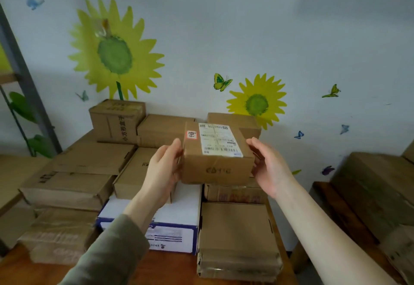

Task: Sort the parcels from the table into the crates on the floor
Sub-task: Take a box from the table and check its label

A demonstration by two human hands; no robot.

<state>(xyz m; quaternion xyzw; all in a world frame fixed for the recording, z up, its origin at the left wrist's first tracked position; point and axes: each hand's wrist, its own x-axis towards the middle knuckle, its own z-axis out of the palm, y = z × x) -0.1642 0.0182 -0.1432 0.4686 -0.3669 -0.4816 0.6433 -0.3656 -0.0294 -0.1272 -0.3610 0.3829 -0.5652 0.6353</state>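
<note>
Single head-worn view, wide-angle, edges bowed. Faces forward and slightly down, across the table [174, 269] toward the wall [224, 27], which fills the upper half of frame. Stacked parcels [89, 161] crowd the lower half, close below. The left hand [163, 168] and right hand [271, 168] enter from the bottom edge, meeting on a box [217, 166] at centre.
</note>
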